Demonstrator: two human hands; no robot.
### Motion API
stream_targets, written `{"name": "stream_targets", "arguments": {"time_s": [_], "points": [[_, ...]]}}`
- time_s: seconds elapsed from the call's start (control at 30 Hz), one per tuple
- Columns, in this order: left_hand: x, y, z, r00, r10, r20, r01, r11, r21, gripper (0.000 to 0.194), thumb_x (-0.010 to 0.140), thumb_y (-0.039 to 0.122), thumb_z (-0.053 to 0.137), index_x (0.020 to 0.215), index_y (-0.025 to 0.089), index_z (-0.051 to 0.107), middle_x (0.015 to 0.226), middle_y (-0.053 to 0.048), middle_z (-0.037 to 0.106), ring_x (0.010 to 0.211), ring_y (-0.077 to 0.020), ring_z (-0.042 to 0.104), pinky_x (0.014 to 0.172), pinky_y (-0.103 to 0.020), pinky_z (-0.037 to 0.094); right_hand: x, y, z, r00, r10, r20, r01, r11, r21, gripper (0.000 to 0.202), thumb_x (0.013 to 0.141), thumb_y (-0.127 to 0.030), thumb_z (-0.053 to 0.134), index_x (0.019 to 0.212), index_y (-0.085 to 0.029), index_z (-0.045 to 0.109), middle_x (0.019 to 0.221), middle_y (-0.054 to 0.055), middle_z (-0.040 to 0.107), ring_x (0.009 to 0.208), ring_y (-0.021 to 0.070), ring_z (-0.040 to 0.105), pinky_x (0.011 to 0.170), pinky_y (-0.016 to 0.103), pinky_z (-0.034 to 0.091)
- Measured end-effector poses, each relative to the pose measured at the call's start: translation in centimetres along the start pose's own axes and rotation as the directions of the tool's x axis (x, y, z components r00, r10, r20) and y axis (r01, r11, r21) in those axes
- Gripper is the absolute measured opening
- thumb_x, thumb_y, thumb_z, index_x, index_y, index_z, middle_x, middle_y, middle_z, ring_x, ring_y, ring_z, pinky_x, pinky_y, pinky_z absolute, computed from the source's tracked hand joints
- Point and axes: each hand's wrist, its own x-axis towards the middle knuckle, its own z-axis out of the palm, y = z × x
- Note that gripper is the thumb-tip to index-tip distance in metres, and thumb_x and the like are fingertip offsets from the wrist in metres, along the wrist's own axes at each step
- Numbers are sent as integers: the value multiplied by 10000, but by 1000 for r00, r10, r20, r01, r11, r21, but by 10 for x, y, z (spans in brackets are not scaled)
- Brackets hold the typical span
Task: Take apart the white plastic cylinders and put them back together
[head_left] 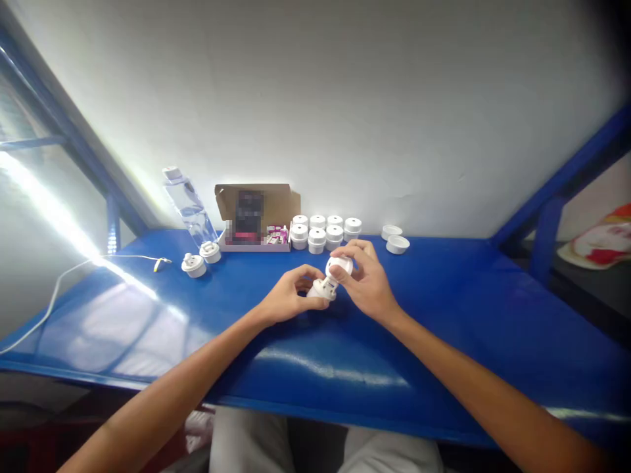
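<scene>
My left hand point(292, 295) is closed around a white round plastic base point(321, 290) with raised parts on top, just above the blue table. In my right hand point(365, 279) is a white round cap point(339, 266), pinched between thumb and fingers and tilted so that its face shows. The cap is right over the base, and the two seem to meet at a narrow white piece point(329, 283); whether they are joined I cannot tell. Two similar white bases point(194, 265) with raised parts stand to the left.
Several capped white round units point(317, 240) stand in rows by the wall. Two white cups point(397, 244) sit right of them. An open cardboard box point(280, 203), a leaning clear bottle point(190, 207) and a white cable point(59, 282) are at the left. The blue table point(444, 295) has a front edge near my legs.
</scene>
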Motion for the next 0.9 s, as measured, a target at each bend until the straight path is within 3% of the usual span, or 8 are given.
{"name": "stream_targets", "arguments": {"time_s": [0.2,0.33,0.5,0.6,0.67,0.8,0.83,0.9], "points": [[1,6,-1,997,-64,-53,60,996,-61,488,702,302,854,1132,167,665,955,-35,727,818,-164,681,763,-278,505,13,12,-8,986,169,15,-168,961,221,501,800,-660,743,922,-267,457,1243,85,608,994,260,722,809,385,610],[2,6,3,997,-73,-10,71,987,-143,493,717,346,869,1127,150,678,1011,-67,735,842,-170,692,795,-292,516,10,10,-2,979,177,-97,-147,956,252,453,908,-683,589,1106,-285,503,1366,104,586,1094,261,718,868,370,600],[3,2,1,989,-131,-70,94,918,-386,467,774,393,838,1115,149,633,998,-69,728,826,-156,712,786,-280,523,-1,15,9,968,134,213,-157,983,96,464,984,-603,524,1282,-260,613,1309,79,681,1175,255,670,997,391,555],[6,-2,-4,977,-173,-126,106,902,-419,457,769,380,847,1078,161,590,934,-55,726,800,-151,720,744,-252,509,-1,17,3,954,134,268,-157,985,67,424,972,-531,592,1298,-263,640,1293,67,702,1180,258,669,1022,422,546],[7,-4,-7,974,-198,-111,140,907,-397,414,826,452,788,1031,151,592,868,-50,713,723,-133,699,688,-239,491,0,14,-4,947,99,307,-123,991,58,389,947,-475,650,1281,-277,671,1314,66,697,1206,266,663,1012,430,563],[6,-2,-9,980,-197,-28,180,937,-300,482,908,604,635,961,125,624,730,-34,656,552,-91,578,561,-236,417,-1,-1,-12,935,-137,328,150,989,-13,356,898,-346,721,1252,-306,708,1382,61,660,1313,284,603,1092,472,530],[5,0,-10,984,-179,-28,163,941,-296,478,897,603,651,951,129,626,733,-30,650,564,-92,573,566,-236,418,-3,-5,-11,939,-159,303,176,984,-30,364,883,-342,737,1244,-301,706,1377,65,661,1312,291,604,1078,473,546],[3,5,-12,993,-106,-50,87,949,-303,430,825,523,769,976,145,630,836,-33,673,684,-108,619,649,-238,461,-7,-8,-8,970,-74,233,86,995,-42,367,866,-389,756,1209,-274,692,1268,84,711,1184,300,683,915,446,641]]}}
